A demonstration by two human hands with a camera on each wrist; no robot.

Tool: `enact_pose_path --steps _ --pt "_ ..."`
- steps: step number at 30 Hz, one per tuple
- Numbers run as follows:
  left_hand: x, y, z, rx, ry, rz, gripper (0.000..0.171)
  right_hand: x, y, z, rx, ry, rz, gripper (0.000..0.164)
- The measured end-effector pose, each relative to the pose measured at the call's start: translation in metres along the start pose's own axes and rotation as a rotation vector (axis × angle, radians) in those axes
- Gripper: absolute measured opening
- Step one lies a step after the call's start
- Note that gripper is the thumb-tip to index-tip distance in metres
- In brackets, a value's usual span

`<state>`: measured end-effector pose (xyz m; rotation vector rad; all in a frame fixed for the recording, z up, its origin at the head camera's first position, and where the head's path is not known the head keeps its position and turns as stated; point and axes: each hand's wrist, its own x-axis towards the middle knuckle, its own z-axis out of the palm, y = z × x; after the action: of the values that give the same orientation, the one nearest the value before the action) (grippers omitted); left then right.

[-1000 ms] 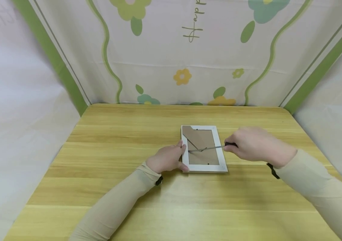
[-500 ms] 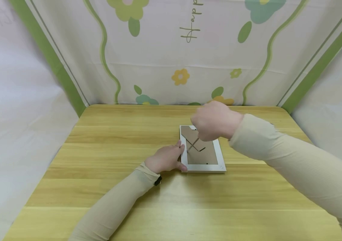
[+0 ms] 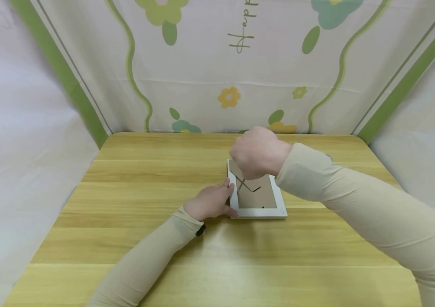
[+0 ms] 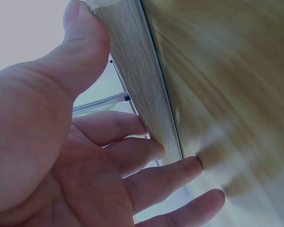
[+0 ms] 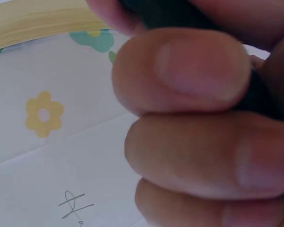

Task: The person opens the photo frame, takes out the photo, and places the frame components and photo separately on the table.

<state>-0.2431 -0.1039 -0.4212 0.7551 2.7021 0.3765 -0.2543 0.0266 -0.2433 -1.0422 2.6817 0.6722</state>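
A white-edged picture frame point(image 3: 261, 212) lies back side up on the table, its brown backing board point(image 3: 255, 200) showing. Along its left edge, near the near corner, my left hand point(image 3: 210, 201) touches it. In the left wrist view the thumb and nearly straight fingers rest against the frame's wood-grain side point(image 4: 137, 61). Above the frame's far half, my right hand point(image 3: 259, 152) grips a screwdriver by its dark handle point(image 5: 173, 13). The thin screwdriver shaft point(image 3: 242, 185) slants down toward the left inner edge; its tip is hard to make out. The hand hides the frame's far right part.
The wooden table point(image 3: 144, 170) extends on all sides of the frame. Behind it hangs a white cloth point(image 3: 198, 64) printed with flowers and lettering. More white cloth stands at both sides.
My right hand has swung from the frame's right side up and left over its far half, turning the screwdriver from nearly level to a slant. My left hand has stayed put.
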Motion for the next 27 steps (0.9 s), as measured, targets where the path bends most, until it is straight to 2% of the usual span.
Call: enact_pose_path --steps 6,10,20,27 --pt "0.000 -0.001 0.001 0.016 -0.008 -0.012 0.096 0.010 0.015 -0.001 0.079 -0.091 0.051 0.011" --pt "-0.001 -0.001 0.001 0.015 -0.011 -0.018 0.095 0.019 0.020 -0.003 0.101 -0.108 0.068 0.014" --pt "-0.004 -0.003 0.000 0.009 0.031 0.029 0.092 0.026 0.003 -0.016 -0.011 -0.083 0.022 0.016" --pt "-0.002 -0.002 -0.001 0.004 0.030 0.036 0.092 0.029 0.002 -0.016 -0.014 -0.095 0.025 0.010"
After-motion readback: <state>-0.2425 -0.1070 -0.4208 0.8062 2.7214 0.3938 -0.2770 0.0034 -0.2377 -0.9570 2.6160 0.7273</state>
